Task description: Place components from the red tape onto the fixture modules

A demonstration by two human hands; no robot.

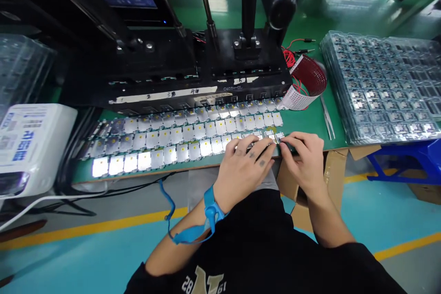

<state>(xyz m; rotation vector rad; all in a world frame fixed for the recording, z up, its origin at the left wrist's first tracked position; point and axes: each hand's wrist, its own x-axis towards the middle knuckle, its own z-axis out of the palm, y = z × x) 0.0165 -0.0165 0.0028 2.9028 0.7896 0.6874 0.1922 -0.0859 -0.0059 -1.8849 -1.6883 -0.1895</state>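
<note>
Several rows of small silver modules with yellow dots [175, 135] lie on a green work mat [206, 163], close against a black test fixture [172, 73]. My left hand [243, 165] rests over the right end of the front row, its fingertips among the modules. My right hand [303, 161] pinches a small dark part [288, 148] at the row's end. The fingers hide what the left hand touches. A blue wrist strap [210, 206] circles my left wrist, and its cord hangs loose.
Stacked clear trays of chips [382, 87] fill the right of the mat, with tweezers [327, 117] and a red ribbon cable [308, 76] beside them. A white box [34, 144] stands at left. Below the bench are a cardboard box [330, 179] and a blue stool [403, 161].
</note>
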